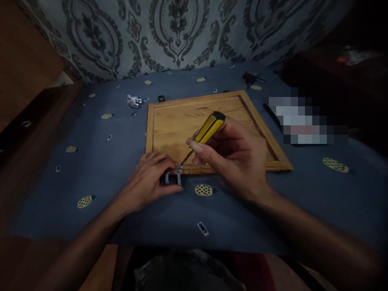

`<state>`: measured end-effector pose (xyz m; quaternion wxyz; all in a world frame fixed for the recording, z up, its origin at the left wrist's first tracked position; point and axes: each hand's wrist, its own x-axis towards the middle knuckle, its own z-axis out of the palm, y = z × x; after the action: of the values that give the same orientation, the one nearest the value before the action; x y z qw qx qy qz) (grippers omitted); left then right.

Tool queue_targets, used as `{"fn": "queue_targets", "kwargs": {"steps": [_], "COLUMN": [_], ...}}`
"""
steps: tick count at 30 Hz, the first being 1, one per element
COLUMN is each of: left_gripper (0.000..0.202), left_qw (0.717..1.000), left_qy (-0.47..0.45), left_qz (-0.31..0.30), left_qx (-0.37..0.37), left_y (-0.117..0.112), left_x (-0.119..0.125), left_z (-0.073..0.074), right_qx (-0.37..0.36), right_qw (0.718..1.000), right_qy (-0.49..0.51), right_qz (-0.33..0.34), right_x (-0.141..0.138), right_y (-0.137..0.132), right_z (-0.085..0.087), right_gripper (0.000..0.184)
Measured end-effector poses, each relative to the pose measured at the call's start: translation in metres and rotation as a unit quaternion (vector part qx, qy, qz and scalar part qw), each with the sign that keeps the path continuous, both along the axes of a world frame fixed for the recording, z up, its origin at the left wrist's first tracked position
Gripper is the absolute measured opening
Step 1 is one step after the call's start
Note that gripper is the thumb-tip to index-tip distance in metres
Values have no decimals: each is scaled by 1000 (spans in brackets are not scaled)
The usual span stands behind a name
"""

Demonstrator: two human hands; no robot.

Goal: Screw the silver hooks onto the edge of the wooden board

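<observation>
My right hand point(239, 157) is closed around the yellow-and-black handle of a screwdriver point(209, 127). Its thin shaft slants down to the left, and the tip is at a small silvery metal bracket point(178, 169) on the near edge of a wooden panel point(194, 129). My left hand point(151, 173) is closed about that bracket, its fingers over the panel edge and its thumb below. Two bright prongs of the bracket stick out towards me. The panel lies flat with a raised frame; small dark holes run along its near edge. Whether a screw sits under the tip I cannot make out.
A heap of silvery metal parts point(133, 101) lies left of the panel, with small screws point(132, 113) nearby. Dark fittings point(161, 98) show at the panel's far edge. A black tool point(252, 79) lies at the back right. A blurred-out object point(300, 119) is at the right on the blue cloth point(91, 169).
</observation>
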<state>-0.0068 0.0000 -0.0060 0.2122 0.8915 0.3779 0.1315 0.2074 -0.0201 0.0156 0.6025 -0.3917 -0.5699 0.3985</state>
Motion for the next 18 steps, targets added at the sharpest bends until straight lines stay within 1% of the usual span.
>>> {"fn": "queue_targets", "kwargs": {"steps": [3,6,13,18], "left_gripper": [31,33,31,31], "left_qw": [1000,1000,1000,1000], "left_qy": [-2,-4,6,13], "left_qz": [-5,-6,-5,-4], "left_qx": [-3,7,0,0], "left_y": [0,0,0,-1], "left_x": [0,1,1,2], "left_z": [0,0,2,3], "right_qx": [2,-3,-15,-6], "right_qw": [1000,1000,999,999], "right_qy": [-11,-13,-17,-37], "right_qz": [13,17,26,36], "right_x": [0,-1,-3,-3], "right_y": [3,5,6,5], "right_z": [-6,-9,-12,-10], "right_gripper": [28,28,33,34]}}
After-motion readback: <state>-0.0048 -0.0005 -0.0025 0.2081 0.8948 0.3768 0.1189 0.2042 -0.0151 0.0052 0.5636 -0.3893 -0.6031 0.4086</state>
